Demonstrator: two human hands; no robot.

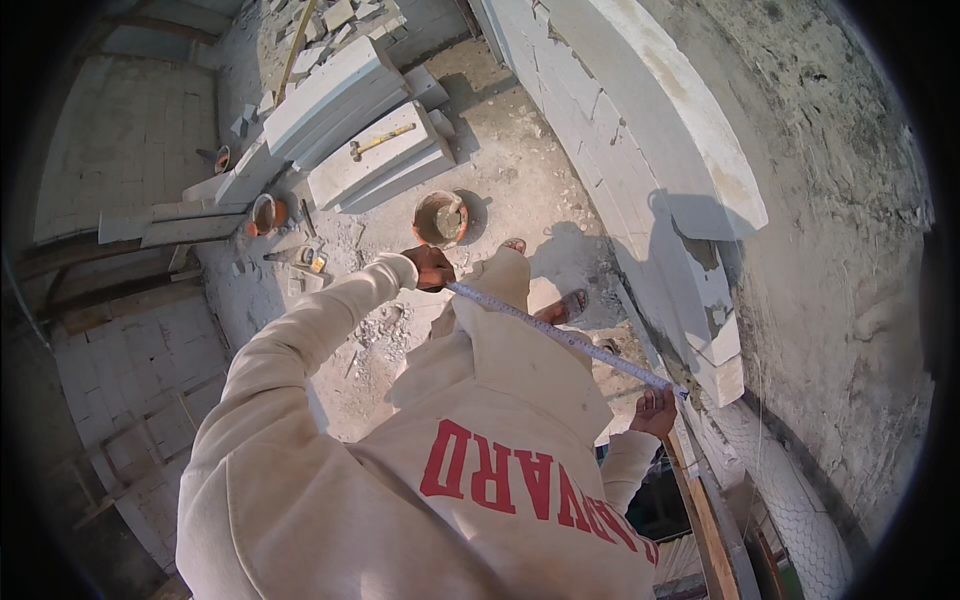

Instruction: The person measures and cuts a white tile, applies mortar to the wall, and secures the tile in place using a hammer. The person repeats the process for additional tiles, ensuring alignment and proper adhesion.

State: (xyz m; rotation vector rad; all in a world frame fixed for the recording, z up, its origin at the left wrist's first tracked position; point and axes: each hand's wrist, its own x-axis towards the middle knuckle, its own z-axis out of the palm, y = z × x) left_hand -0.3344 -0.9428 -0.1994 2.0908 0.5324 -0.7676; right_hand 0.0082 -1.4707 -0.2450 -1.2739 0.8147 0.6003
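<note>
A pale measuring tape [560,337] is drawn out straight between my two hands, slanting across the front of my light sweatshirt. Its left end runs into my left hand [432,268], whose fingers are closed around it; whether the tape's case is inside cannot be seen. At the other end, my right hand [655,412] pinches the tape close to its tip. That tip lies beside the lower end of the white block wall [640,165]. Beyond my left hand, a bucket [440,219] with grey mortar stands on the floor.
White blocks [335,100] are stacked ahead to the left, with a yellow-handled hammer [382,142] on top. An orange bucket [267,215] and hand tools [305,258] are on the rubble-strewn floor. Wire mesh [790,510] and a wooden plank [705,515] are near my right arm.
</note>
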